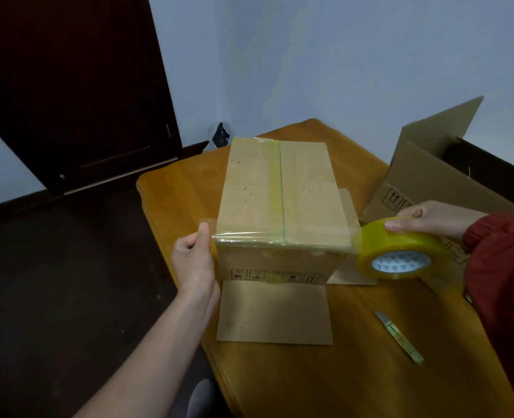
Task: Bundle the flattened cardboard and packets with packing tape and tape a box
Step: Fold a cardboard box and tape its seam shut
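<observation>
- The box point(280, 191) stands on the wooden table point(183, 188). Its top flaps are closed, and a yellowish band of tape runs along the middle seam.
- A strip of tape point(249, 236) stretches across the near top edge of the box, from its left corner to the roll of tape point(400, 254) on the right.
- The left hand point(194, 257) pinches the loose end of the strip between thumb and fingers, just beside the box's left near corner.
- The right hand point(430, 218) grips the roll from above, with fingers curled over its rim, just beside the right near corner.
- The strip looks thin, limp and sticky. If it goes slack it will probably wrinkle or cling to itself, so it is best held at the very end and kept taut.
- The roll looks stiff and light, and the rim seems the safest place to hold it.
- The box has stiff walls and may be light enough to slide on the smooth table when the tape is pulled.
- A flat cardboard sheet point(274, 312) touches the foot of the box. I cannot tell whether it is one of the box's flaps.
- A knife point(399, 336) lies near the right arm.
</observation>
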